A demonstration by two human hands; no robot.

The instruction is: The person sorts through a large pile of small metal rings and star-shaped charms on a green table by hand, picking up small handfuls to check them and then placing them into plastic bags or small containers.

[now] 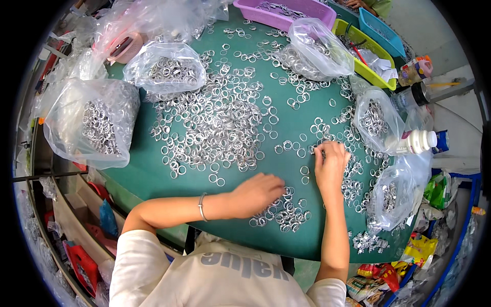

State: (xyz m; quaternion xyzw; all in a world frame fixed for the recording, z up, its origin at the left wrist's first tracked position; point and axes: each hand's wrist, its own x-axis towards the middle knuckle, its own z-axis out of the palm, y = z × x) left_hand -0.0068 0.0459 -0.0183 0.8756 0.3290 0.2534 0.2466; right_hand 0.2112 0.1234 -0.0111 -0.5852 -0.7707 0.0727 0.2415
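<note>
The tabletop is a plain dark green, strewn with shiny silver metal rings. Clear plastic bags at the left and right hold more silver rings. At the far edge stand a purple basket, a yellow-green basket and a blue basket. A white bottle lies at the right. The person wears a white shirt with grey lettering and a thin silver bracelet.
</note>
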